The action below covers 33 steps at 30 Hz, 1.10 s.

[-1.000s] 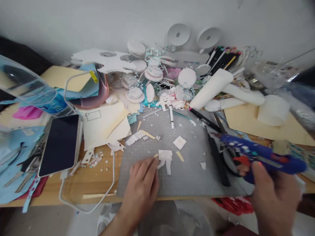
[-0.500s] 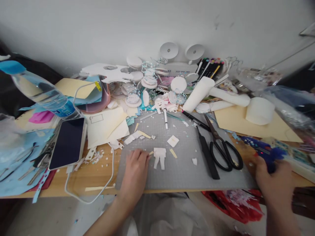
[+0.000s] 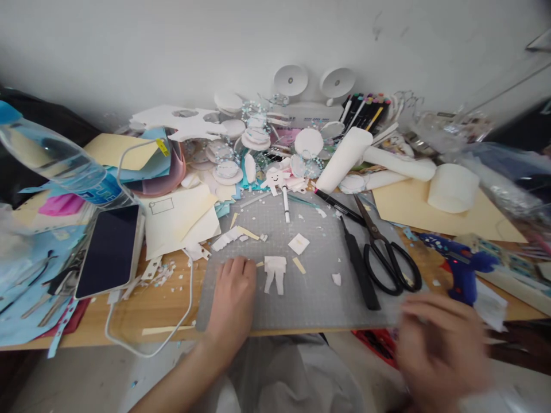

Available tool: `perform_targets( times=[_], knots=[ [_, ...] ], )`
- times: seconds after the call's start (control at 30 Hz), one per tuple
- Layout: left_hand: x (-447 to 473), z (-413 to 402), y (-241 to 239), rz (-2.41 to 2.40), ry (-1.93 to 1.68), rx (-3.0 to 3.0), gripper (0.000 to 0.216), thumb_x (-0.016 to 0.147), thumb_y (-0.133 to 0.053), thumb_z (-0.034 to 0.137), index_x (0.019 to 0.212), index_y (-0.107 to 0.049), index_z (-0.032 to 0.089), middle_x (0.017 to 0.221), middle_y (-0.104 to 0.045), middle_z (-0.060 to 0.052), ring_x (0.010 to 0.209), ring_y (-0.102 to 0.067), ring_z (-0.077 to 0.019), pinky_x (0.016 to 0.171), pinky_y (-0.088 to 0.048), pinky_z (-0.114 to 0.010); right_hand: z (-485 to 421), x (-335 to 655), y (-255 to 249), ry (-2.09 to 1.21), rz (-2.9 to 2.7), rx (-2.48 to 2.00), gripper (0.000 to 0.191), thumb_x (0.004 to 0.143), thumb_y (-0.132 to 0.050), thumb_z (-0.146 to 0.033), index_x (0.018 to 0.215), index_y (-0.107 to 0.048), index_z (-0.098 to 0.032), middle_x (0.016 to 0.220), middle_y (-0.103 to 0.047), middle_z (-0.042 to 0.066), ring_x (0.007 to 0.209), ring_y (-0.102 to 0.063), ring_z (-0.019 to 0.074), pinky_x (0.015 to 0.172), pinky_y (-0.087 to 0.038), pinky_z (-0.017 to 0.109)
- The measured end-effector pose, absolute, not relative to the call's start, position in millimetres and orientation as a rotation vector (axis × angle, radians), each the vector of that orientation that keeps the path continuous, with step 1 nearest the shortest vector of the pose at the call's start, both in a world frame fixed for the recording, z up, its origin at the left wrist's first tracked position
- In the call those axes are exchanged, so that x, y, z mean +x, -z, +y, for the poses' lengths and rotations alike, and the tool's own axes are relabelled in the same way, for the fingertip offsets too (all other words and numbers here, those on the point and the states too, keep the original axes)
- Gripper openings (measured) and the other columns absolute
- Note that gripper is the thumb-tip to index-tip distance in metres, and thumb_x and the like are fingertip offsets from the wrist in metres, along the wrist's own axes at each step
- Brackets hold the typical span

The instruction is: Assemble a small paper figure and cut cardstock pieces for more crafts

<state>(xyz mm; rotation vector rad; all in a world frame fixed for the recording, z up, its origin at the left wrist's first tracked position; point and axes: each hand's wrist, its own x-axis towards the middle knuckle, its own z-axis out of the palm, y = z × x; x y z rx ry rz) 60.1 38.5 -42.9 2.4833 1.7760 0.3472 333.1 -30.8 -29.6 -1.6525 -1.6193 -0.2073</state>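
Note:
On the grey cutting mat (image 3: pixel 310 304) rests my left hand (image 3: pixel 232 292), fingers curled down and tips hidden; whatever they hold, if anything, cannot be made out. Just right of it lies a white paper cutout shaped like trousers (image 3: pixel 274 274), with a small cream paper strip (image 3: pixel 299 265) beside it. A white paper square (image 3: pixel 298 244) sits a little farther back. My right hand (image 3: pixel 439 344) is smeared by motion at the mat's front right corner. Apart from that hand, the blue glue gun (image 3: pixel 462 264) stands on the table with a red light showing.
Black-handled scissors (image 3: pixel 390 269) and a black pen-shaped tool (image 3: pixel 361 269) lie on the mat's right side. Behind are a smiling white paper figure (image 3: pixel 274 180), a white marker (image 3: pixel 286 203) and white rolls (image 3: pixel 344 160). A phone (image 3: pixel 109 249) and water bottle (image 3: pixel 64 166) are left.
My right hand has let go of the glue gun and moved left, toward the mat's front corner. My left hand has stayed by the paper trousers. The view has shifted slightly.

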Motion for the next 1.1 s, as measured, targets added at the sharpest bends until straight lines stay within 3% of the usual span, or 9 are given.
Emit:
perform_targets(
  times=[0.1, 0.23, 0.47, 0.6, 0.73, 0.9, 1.0, 1.1],
  knots=[
    [62, 41, 39, 1.771, -0.252, 2.549, 0.025, 0.086, -0.043, -0.003, 0.086, -0.062, 0.014, 0.085, -0.062, -0.011, 0.079, -0.056, -0.0279, 0.072, -0.047, -0.040, 1, 288, 35, -0.123, -1.963, -1.404, 0.027, 0.085, -0.051, -0.009, 0.106, -0.058, -0.024, 0.100, -0.061, 0.007, 0.092, -0.062, 0.0214, 0.081, -0.053, 0.038],
    [63, 44, 35, 1.750, -0.144, 2.618, 0.025, 0.083, -0.044, -0.004, 0.087, -0.062, 0.013, 0.085, -0.062, -0.012, 0.080, -0.057, -0.0280, 0.072, -0.047, -0.040, 43, 251, 44, -0.404, -2.177, -1.398, 0.034, 0.087, -0.055, -0.017, 0.121, -0.054, -0.018, 0.115, -0.055, 0.013, 0.111, -0.054, 0.0280, 0.095, -0.050, 0.045],
    [55, 48, 37, 1.656, -0.088, 2.651, 0.020, 0.088, -0.047, 0.000, 0.092, -0.062, 0.012, 0.088, -0.062, -0.011, 0.082, -0.058, -0.0273, 0.073, -0.049, -0.040, 53, 248, 51, -0.577, -2.212, -1.413, 0.020, 0.087, -0.058, -0.015, 0.107, -0.055, -0.019, 0.112, -0.053, 0.012, 0.110, -0.049, 0.0293, 0.096, -0.046, 0.049],
    [51, 49, 38, 1.618, -0.101, 2.634, 0.015, 0.094, -0.049, 0.010, 0.096, -0.063, 0.012, 0.091, -0.062, -0.010, 0.085, -0.059, -0.0275, 0.076, -0.050, -0.042, 53, 248, 50, -0.692, -2.142, -1.384, 0.019, 0.086, -0.058, -0.011, 0.100, -0.051, -0.021, 0.107, -0.054, 0.009, 0.106, -0.049, 0.0265, 0.093, -0.044, 0.045],
    [53, 50, 33, 1.568, -0.061, 2.622, 0.015, 0.088, -0.053, 0.003, 0.094, -0.064, 0.011, 0.091, -0.064, -0.012, 0.085, -0.059, -0.0283, 0.076, -0.051, -0.042, 54, 245, 50, -0.941, -1.955, -1.354, 0.017, 0.086, -0.055, -0.010, 0.096, -0.050, -0.022, 0.096, -0.057, 0.004, 0.093, -0.054, 0.0209, 0.084, -0.044, 0.037],
    [56, 56, 27, 1.478, -0.069, 2.561, 0.024, 0.087, -0.044, -0.003, 0.094, -0.065, 0.007, 0.089, -0.065, -0.016, 0.085, -0.060, -0.0317, 0.076, -0.049, -0.046, 64, 245, 51, -1.229, -1.477, -1.267, 0.019, 0.084, -0.062, -0.022, 0.099, -0.051, -0.024, 0.083, -0.058, -0.002, 0.072, -0.055, 0.0147, 0.069, -0.047, 0.028],
    [50, 64, 26, 1.436, -0.147, 2.456, 0.026, 0.086, -0.040, -0.005, 0.088, -0.063, 0.009, 0.090, -0.065, -0.016, 0.088, -0.060, -0.0311, 0.080, -0.047, -0.047, 74, 253, 53, -1.209, -1.340, -1.265, 0.023, 0.083, -0.064, -0.030, 0.099, -0.049, -0.024, 0.084, -0.060, -0.001, 0.073, -0.058, 0.0144, 0.068, -0.049, 0.028],
    [37, 77, 26, 1.392, -0.292, 2.286, 0.020, 0.091, -0.042, 0.004, 0.085, -0.058, 0.014, 0.091, -0.064, -0.013, 0.089, -0.060, -0.0281, 0.083, -0.046, -0.046, 80, 265, 56, -1.195, -1.232, -1.241, 0.027, 0.081, -0.068, -0.032, 0.100, -0.050, -0.024, 0.089, -0.063, 0.000, 0.077, -0.060, 0.0146, 0.070, -0.050, 0.029]
  ],
)
